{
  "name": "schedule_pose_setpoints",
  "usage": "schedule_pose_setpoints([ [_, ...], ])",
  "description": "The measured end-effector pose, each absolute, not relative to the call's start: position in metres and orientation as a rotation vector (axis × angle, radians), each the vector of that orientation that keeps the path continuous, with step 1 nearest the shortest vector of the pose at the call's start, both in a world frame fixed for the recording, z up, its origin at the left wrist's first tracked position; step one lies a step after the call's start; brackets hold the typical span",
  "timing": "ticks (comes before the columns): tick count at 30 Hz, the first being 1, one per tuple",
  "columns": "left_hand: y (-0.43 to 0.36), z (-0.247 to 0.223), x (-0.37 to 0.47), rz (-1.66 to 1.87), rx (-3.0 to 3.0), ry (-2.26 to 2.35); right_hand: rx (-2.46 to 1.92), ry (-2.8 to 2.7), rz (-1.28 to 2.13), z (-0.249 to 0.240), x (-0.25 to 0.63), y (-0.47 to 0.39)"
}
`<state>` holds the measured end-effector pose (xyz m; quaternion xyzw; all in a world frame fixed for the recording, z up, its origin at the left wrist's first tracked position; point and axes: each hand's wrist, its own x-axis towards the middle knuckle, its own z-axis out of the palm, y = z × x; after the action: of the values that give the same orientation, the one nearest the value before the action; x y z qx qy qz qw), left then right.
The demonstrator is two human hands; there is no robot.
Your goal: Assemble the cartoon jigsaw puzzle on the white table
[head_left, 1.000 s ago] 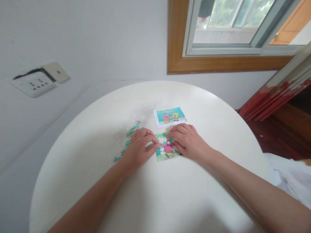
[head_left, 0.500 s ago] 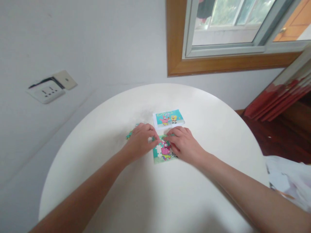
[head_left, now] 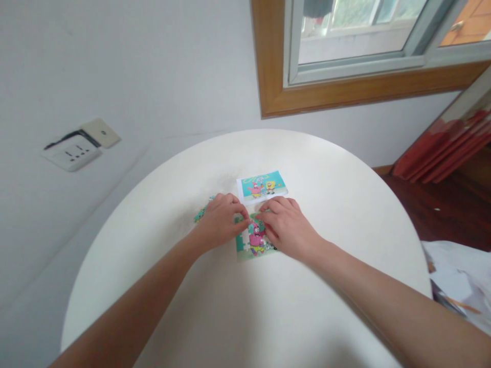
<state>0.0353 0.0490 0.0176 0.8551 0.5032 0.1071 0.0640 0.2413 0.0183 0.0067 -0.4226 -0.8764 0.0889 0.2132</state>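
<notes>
A small, partly assembled jigsaw puzzle [head_left: 256, 241] lies flat on the table, showing a pink starfish character, with white gaps left of the figure. Over its upper left side, my left hand [head_left: 222, 220] pinches thumb and index finger together; whatever lies between those tips is too small to make out. Curled over the puzzle's right side, my right hand [head_left: 287, 223] has its fingertips touching the upper part and covers much of that side. Loose puzzle pieces [head_left: 200, 214] lie in a pile partly behind my left hand. Just beyond the puzzle is a printed picture card [head_left: 264, 186] of cartoon characters.
The round white table [head_left: 326, 174] stands against a white wall with a socket [head_left: 72, 152]. A wood-framed window [head_left: 272, 97] is above the far side. A red curtain [head_left: 433, 153] hangs at right, and a white plastic bag [head_left: 460, 271] sits beside the table.
The view has shifted slightly, so the puzzle and card appear a little further left. Both hands stay at the puzzle's upper part, with only slight finger movement.
</notes>
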Motion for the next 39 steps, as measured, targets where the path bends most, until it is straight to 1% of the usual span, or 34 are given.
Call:
schedule_pose_setpoints([
  [9,0.046,0.019,0.037,0.259,2.615,1.619,-1.172,-2.444,0.244,0.008,0.242,0.019],
  [16,0.042,0.012,0.026,0.363,2.595,1.618,-1.159,-2.467,0.255,0.010,0.243,0.018],
  [20,0.028,0.013,0.022,0.351,2.585,1.636,-1.111,-2.509,0.259,0.011,0.244,0.017],
  [31,0.008,0.011,0.045,0.453,2.641,1.753,-1.133,-2.545,0.233,0.011,0.243,0.015],
  [39,0.004,0.012,0.046,0.426,2.652,1.752,-1.126,-2.541,0.253,0.010,0.244,0.016],
])
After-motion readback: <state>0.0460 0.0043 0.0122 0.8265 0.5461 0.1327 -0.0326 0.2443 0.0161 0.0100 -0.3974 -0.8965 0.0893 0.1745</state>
